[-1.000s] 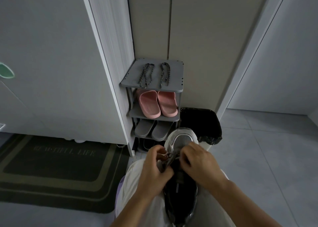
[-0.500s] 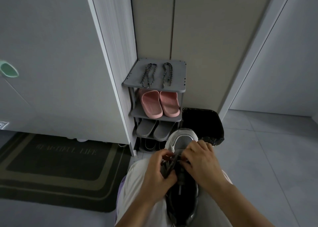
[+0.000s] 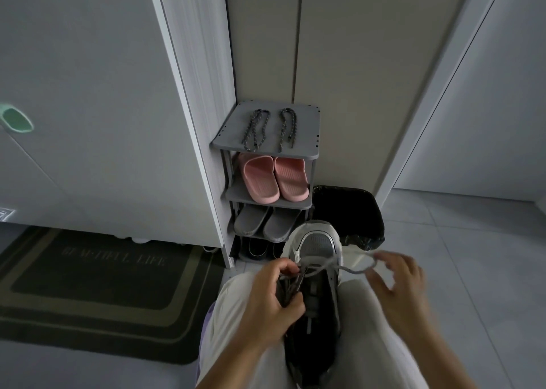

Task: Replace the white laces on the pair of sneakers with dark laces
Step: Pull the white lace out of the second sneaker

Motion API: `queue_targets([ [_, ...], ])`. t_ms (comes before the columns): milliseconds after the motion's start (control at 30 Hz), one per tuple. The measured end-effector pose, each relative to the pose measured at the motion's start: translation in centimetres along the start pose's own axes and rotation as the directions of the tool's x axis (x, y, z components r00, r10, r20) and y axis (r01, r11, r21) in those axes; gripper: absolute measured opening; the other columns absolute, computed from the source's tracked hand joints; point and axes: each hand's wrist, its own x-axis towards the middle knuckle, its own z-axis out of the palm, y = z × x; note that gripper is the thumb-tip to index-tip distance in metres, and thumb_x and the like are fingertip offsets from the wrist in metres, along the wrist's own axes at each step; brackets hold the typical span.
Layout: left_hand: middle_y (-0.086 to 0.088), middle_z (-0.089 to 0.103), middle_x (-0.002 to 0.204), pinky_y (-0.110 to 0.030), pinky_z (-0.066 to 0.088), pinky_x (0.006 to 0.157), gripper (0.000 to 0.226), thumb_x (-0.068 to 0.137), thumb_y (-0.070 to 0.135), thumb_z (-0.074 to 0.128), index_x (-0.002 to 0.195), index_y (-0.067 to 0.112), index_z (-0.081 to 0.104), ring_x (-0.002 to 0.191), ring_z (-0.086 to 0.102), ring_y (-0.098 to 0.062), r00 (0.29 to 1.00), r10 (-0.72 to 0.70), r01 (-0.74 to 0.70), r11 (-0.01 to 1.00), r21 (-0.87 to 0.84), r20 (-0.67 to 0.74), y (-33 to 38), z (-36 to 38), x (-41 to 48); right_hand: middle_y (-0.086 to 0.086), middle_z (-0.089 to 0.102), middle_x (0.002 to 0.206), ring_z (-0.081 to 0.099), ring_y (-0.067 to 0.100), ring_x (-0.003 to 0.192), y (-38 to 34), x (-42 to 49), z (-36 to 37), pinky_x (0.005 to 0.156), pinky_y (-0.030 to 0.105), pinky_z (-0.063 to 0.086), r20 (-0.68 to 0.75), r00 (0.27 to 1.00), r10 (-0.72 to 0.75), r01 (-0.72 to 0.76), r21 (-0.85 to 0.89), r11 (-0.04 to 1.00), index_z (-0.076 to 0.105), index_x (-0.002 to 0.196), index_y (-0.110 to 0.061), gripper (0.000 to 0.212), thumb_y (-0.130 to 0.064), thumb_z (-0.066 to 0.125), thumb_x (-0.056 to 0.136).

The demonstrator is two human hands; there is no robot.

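Observation:
A sneaker (image 3: 317, 241) with a white-and-grey toe and dark body lies between my knees, toe pointing away. My left hand (image 3: 270, 297) grips its left side at the eyelets, fingers closed on the shoe and lace strands. A white lace (image 3: 351, 269) runs from the lowest eyelets out to the right, ending in a loop at my right hand (image 3: 397, 282), whose fingers are spread and blurred with the loop hooked on them. Two dark braided laces (image 3: 270, 128) lie side by side on the top of the grey shoe rack (image 3: 304, 149).
The rack holds pink slippers (image 3: 274, 179), grey slippers (image 3: 266, 222) and dark shoes below. A black-lined bin (image 3: 354, 208) stands right of it, just beyond the sneaker toe. A dark doormat (image 3: 97, 288) lies to the left. Grey tiled floor stretches to the right.
My right hand has left the tongue and swung out to the right, drawing a length of white lace from the eyelets. The left hand stays on the shoe.

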Motion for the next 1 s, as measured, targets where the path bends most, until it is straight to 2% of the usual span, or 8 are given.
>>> queue_targets([
  [133,-0.001,0.060,0.108,-0.046,0.050,0.087,0.045,0.069,0.024,0.063,0.109,0.037,0.050,0.101,0.059,-0.027,0.999,-0.047,0.047,0.999,-0.022,0.012,-0.3,0.1,-0.2,0.005,0.055,0.109,0.046,0.023,0.098,-5.5,-0.6,2.2,0.085,0.033,0.036,0.040,0.902,-0.430,0.418,-0.327,0.848,0.057,0.107,-0.021,0.045,-0.030,0.072,0.065],
  [267,0.012,0.059,0.106,-0.033,0.050,0.088,0.043,0.066,0.028,0.060,0.106,0.038,0.049,0.102,0.058,-0.009,1.000,0.009,-0.009,0.999,-0.032,-0.008,0.5,0.0,-0.2,-0.001,0.056,0.080,0.055,0.020,0.071,-6.7,-0.2,3.8,0.068,0.034,0.048,0.195,0.893,-0.405,0.449,-0.436,0.780,0.064,0.074,-0.021,0.039,-0.032,0.086,0.044],
  [433,0.014,0.061,0.101,-0.020,0.049,0.082,0.042,0.066,0.022,0.058,0.106,0.033,0.050,0.098,0.060,-0.009,1.000,0.024,-0.023,0.994,-0.104,0.013,0.7,0.1,-0.2,-0.007,0.051,0.074,0.054,0.018,0.071,-5.9,0.0,3.9,0.070,0.032,0.045,0.247,0.911,-0.330,0.401,-0.353,0.845,0.067,0.066,-0.024,0.023,-0.031,0.084,0.053],
  [533,0.010,0.062,0.100,-0.015,0.047,0.082,0.042,0.068,0.013,0.060,0.106,0.029,0.050,0.098,0.059,-0.006,1.000,0.023,-0.021,0.991,-0.134,0.013,1.1,0.2,-0.2,-0.014,0.045,0.081,0.045,0.011,0.086,-5.4,0.4,4.3,0.080,0.026,0.027,0.287,0.940,-0.184,0.239,-0.168,0.956,0.070,0.082,-0.022,0.010,-0.025,0.073,0.073],
  [633,0.006,0.059,0.102,-0.020,0.047,0.080,0.041,0.066,0.028,0.060,0.105,0.030,0.050,0.094,0.058,-0.008,1.000,0.011,-0.010,0.995,-0.097,0.009,0.8,0.1,-0.2,-0.015,0.050,0.081,0.051,0.008,0.081,-5.6,0.0,4.0,0.076,0.022,0.039,0.225,0.971,-0.077,0.045,0.146,0.988,0.065,0.073,-0.020,0.008,-0.015,0.071,0.077],
  [767,0.013,0.059,0.096,-0.019,0.043,0.068,0.037,0.064,0.034,0.062,0.099,0.039,0.051,0.074,0.053,-0.002,0.999,0.021,-0.022,0.999,-0.041,-0.030,0.6,-0.2,-0.2,-0.010,0.056,0.057,0.047,-0.002,0.050,-3.6,0.1,0.8,0.052,0.013,0.038,0.173,0.962,0.213,-0.274,0.630,0.726,0.061,0.062,-0.016,0.020,-0.009,0.065,0.081],
  [867,0.015,0.058,0.101,-0.031,0.049,0.080,0.038,0.066,0.030,0.062,0.100,0.041,0.049,0.089,0.058,-0.011,0.999,0.035,-0.036,0.999,-0.033,-0.021,0.3,-0.2,-0.2,-0.014,0.060,0.053,0.052,-0.004,0.052,-0.6,1.3,-2.2,0.068,0.014,0.038,0.108,0.889,0.446,-0.321,0.841,0.436,0.068,0.057,-0.019,0.036,-0.006,0.055,0.087],
  [1000,0.017,0.056,0.102,-0.035,0.048,0.088,0.038,0.068,0.030,0.061,0.101,0.043,0.048,0.097,0.058,-0.014,0.999,0.032,-0.032,0.999,-0.020,-0.014,0.2,-0.1,-0.2,0.002,0.054,0.064,0.048,0.012,0.064,0.8,1.3,-1.1,0.073,0.032,0.039,0.202,0.813,0.545,-0.509,0.702,0.499,0.058,0.070,-0.010,0.022,-0.004,0.052,0.091],
])
